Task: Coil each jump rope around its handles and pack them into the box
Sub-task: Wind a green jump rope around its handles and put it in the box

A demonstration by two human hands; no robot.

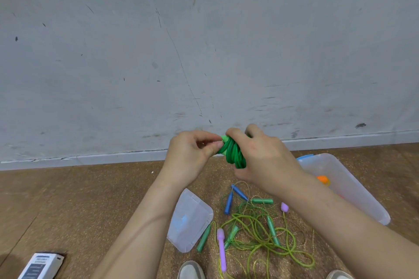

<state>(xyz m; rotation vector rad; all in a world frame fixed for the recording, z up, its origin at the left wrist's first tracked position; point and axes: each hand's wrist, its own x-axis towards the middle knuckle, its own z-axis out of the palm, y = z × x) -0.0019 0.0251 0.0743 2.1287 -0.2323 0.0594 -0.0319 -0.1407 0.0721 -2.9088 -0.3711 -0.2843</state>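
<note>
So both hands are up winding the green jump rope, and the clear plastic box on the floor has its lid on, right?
Not quite. The head view shows the clear plastic box open, something orange inside; its translucent lid lies on the floor beside the loose ropes. The rest holds: left hand and right hand both grip the coiled green jump rope.

Holding a green jump rope (233, 154), wound up tight, in front of a grey wall (204, 40). Pinching its end with the left hand (190, 156); gripping the coils with the right hand (265, 158). Down on the brown floor (90, 199), a messy pile of ropes (260, 231) with blue, green and purple handles. Right of the pile, a clear box (360, 197) with something orange inside. Left of the pile, a clear lid (190, 219) lying flat.
</note>
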